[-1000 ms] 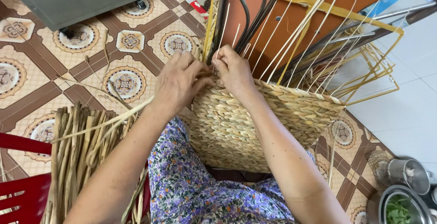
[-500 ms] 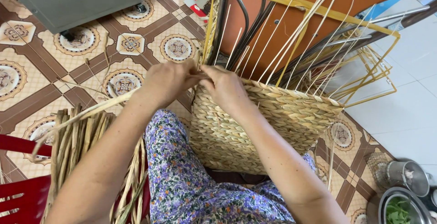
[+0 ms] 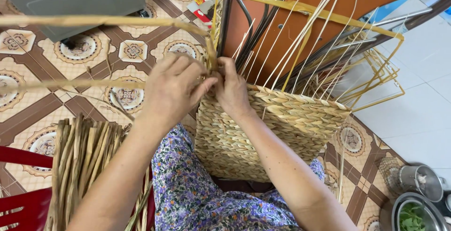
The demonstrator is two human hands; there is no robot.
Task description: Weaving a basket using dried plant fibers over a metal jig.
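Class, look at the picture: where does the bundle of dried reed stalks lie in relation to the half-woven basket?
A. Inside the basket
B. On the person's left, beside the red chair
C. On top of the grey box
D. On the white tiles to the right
B: the bundle of dried stalks lies to the person's left by the red chair, apart from the woven basket.

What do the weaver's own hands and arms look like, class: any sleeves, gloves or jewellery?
Both arms are bare to the frame's edge, with no sleeves showing. The left hand and right hand wear no gloves, and no rings, bracelets or watch are visible.
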